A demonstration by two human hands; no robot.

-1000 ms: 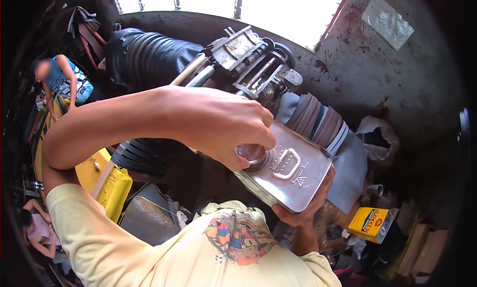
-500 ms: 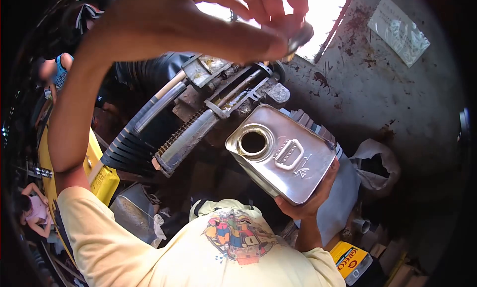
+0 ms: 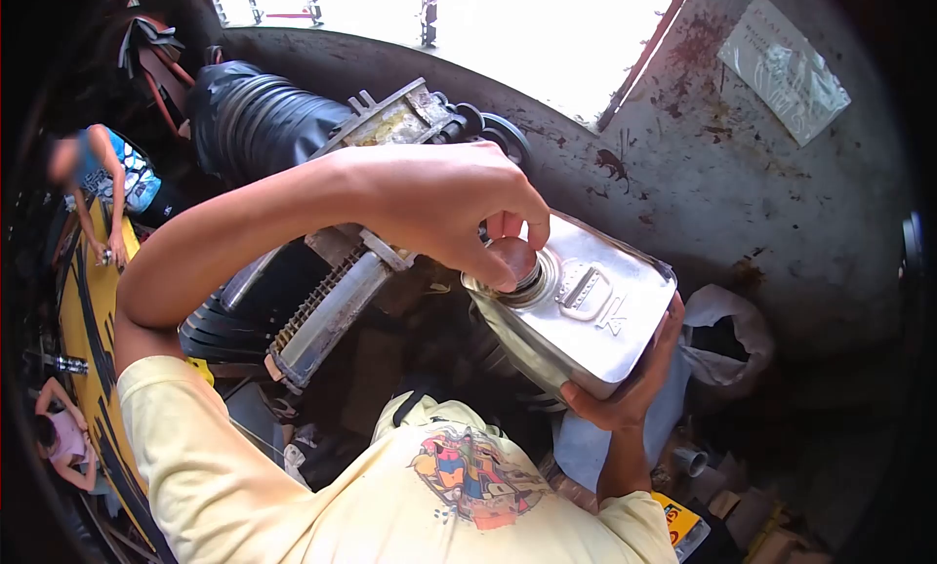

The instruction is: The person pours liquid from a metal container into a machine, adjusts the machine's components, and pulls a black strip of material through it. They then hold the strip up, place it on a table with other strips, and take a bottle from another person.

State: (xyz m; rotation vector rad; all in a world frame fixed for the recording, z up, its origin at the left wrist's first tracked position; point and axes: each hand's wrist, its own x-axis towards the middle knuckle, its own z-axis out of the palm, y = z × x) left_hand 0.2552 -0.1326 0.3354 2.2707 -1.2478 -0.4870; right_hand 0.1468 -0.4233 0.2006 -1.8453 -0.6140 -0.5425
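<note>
A rectangular metal can (image 3: 625,320) with a small folding handle (image 3: 583,293) on its top is tilted in front of my chest. My right hand (image 3: 634,393) grips its lower side, fingers wrapped round the edge. Over the can's spout, my left hand (image 3: 459,203) pinches a round brownish cap (image 3: 514,260) between thumb and fingers. The cap sits at the spout's ringed neck (image 3: 540,283); whether it is threaded on cannot be seen.
A greasy machine with a toothed metal bar (image 3: 327,320) stands beyond my left arm, with black ribbed sheeting (image 3: 264,115) behind it. Two people (image 3: 117,174) are at a yellow surface (image 3: 88,310) on the left. A white sack (image 3: 727,330) lies right of the can, near the stained wall (image 3: 781,203).
My left hand has come down from near the window to the can's spout, bringing the cap onto the opening. The can has shifted slightly right and down in my right hand.
</note>
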